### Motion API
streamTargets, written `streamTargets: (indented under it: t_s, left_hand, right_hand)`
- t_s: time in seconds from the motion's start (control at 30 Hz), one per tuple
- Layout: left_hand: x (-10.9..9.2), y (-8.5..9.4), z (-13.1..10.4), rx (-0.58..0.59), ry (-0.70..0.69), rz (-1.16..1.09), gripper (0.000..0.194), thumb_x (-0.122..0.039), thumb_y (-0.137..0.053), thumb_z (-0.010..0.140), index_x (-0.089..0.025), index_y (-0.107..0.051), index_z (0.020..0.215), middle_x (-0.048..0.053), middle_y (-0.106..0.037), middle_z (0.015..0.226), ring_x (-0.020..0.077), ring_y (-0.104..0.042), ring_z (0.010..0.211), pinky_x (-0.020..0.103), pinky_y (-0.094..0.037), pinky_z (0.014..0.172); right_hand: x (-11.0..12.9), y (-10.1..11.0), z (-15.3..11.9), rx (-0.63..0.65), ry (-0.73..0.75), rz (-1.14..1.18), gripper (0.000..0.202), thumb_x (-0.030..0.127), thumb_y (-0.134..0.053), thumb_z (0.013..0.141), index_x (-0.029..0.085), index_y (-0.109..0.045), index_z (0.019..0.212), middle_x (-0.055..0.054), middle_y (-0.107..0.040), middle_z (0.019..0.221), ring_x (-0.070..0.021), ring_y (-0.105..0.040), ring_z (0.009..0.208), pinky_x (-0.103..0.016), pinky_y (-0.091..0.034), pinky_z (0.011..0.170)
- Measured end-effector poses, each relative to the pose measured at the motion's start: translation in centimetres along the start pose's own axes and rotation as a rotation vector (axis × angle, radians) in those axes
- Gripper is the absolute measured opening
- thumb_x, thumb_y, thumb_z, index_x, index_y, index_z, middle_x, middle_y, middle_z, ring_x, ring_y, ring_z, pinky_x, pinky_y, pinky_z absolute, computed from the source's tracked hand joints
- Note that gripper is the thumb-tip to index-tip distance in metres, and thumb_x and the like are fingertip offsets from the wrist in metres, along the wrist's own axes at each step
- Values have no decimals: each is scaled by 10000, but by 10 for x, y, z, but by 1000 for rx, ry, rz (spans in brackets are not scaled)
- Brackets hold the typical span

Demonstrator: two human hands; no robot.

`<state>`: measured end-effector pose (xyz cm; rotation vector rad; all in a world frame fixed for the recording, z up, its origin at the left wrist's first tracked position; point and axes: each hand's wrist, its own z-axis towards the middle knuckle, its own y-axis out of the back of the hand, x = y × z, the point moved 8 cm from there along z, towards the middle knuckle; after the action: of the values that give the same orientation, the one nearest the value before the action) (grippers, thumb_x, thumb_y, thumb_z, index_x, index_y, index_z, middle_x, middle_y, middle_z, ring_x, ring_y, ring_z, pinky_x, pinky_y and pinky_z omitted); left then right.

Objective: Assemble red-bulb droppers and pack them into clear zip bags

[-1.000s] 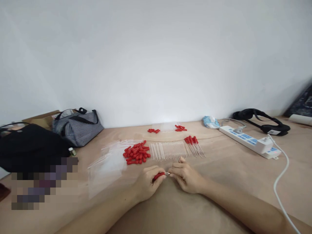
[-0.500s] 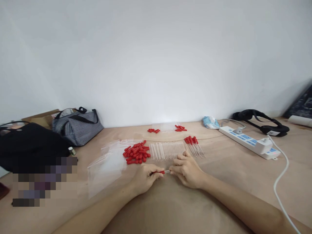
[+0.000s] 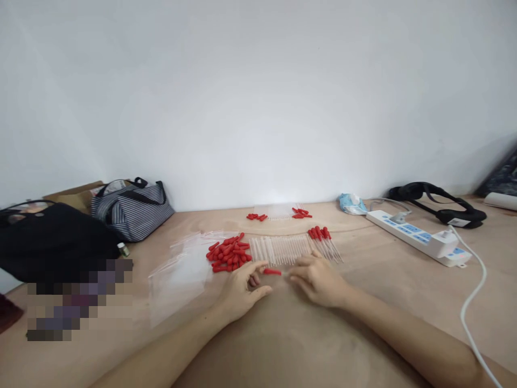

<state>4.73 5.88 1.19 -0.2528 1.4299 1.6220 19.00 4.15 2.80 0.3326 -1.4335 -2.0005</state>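
No readable text, brand, number or sign found in head view. Small white label seen on black strap (image 3: 458,221) at far right, print too small to be read. Blue markings noted on white power strip (image 3: 420,238), not legible as words or numbers. Pale blue packet (image 3: 350,203) near wall, printing unreadable. Area at left edge pixelated, nothing made out there. Striped bag (image 3: 131,210) and black bag (image 3: 52,242) bear no legible lettering.
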Motion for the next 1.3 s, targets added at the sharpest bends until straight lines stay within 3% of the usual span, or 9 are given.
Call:
streamTargets:
  t_s: [0.17,0.3,0.47,0.73,0.93,1.07,1.13,1.23,1.3]
  left_hand:
    - [-1,1,1,-32,-63,7,405,-174,-575,693,-213,-487,1086,2,-520,852,97,-503,607,226,-453,575]
    - [-8,-2,0,19,-124,56,281,-172,-548,719,-199,-526,997,-5,-486,797,103,-488,623,233,-441,593]
    - [-11,-4,-1,54,-157,52,199,-160,-537,731,-188,-555,928,13,-495,856,97,-484,631,232,-438,599]
    - [-11,-7,-1,87,-168,65,135,-153,-529,735,-182,-571,860,26,-503,891,106,-485,669,237,-437,621]
    - [-13,-8,-2,104,-161,79,132,-152,-524,740,-190,-576,855,31,-504,919,109,-495,688,233,-442,629]
    - [-14,-9,-3,70,-157,135,104,-170,-523,748,-195,-582,829,24,-512,872,121,-501,680,244,-441,622]
    - [-12,2,0,-12,-145,200,70,-184,-529,746,-193,-584,788,20,-518,822,146,-511,716,277,-442,662]
    - [-11,32,11,-165,-146,316,69,-185,-522,744,-181,-583,712,27,-528,777,189,-517,793,348,-431,741]
    - [-11,51,22,-166,-158,351,124,-182,-493,754,-174,-594,684,36,-538,760,197,-530,784,369,-441,736]
  right_hand:
    - [-83,15,-1,-193,-578,38,221,197,-430,778,156,-570,944,-37,-629,761,-152,-548,684,-258,-311,635]
    - [-111,10,0,-133,-790,-100,178,261,-446,777,165,-536,897,-38,-636,739,-197,-572,723,-300,-299,677]
    - [-114,0,5,-53,-847,-193,170,232,-404,787,180,-551,854,-63,-638,789,-220,-573,783,-349,-279,736]
    - [-111,0,7,-56,-798,-189,227,281,-394,792,210,-610,792,-58,-632,912,-215,-554,851,-369,-288,767]
    - [-114,-5,7,108,-867,-221,269,271,-379,792,157,-623,807,-114,-634,895,-242,-559,875,-387,-307,775]
    - [-114,-9,12,148,-874,-213,251,220,-410,764,132,-618,875,-139,-629,917,-254,-562,883,-395,-314,776]
    - [-114,-10,15,159,-866,-206,248,194,-420,753,139,-614,897,-133,-622,951,-249,-557,903,-389,-314,784]
    - [-113,-10,17,160,-849,-192,247,218,-410,769,153,-613,895,-129,-615,972,-249,-543,936,-381,-322,780]
    - [-112,-6,18,148,-837,-183,262,258,-390,791,141,-610,869,-143,-617,950,-261,-544,925,-380,-334,758]
